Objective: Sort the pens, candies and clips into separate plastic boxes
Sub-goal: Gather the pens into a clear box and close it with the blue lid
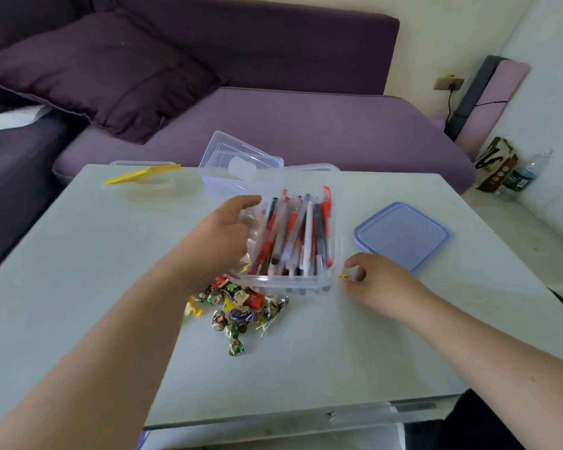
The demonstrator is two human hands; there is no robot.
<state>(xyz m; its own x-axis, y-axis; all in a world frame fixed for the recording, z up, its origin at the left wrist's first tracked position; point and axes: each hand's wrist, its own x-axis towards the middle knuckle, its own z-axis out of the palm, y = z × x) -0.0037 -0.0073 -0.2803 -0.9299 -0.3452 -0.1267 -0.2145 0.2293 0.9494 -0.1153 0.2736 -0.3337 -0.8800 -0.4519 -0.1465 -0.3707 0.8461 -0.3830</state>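
While the left hand [220, 235] grips the left wall of the clear pen box [293, 280], fingers curled over its rim, the box sits tilted, its near end low over the candies [238, 310]. Inside it, the pens [293, 235] lie packed side by side, red, black and clear barrels running away from the camera. The candies make a loose pile of shiny wrappers on the pale tabletop [78, 271], just in front of the box and partly under its near edge. Over on the other side, the right hand [376, 284] rests by the box's near right corner, fingers pinching a small yellow piece [343, 277]; what it is stays too tiny to tell. A blue lid [403, 235] lies flat to the right. Farther back stand an empty clear box [234, 177] with its lid propped inside, and a shallow box with a yellow lid [140, 175]. Behind the tabletop stretches a purple sofa [306, 125].
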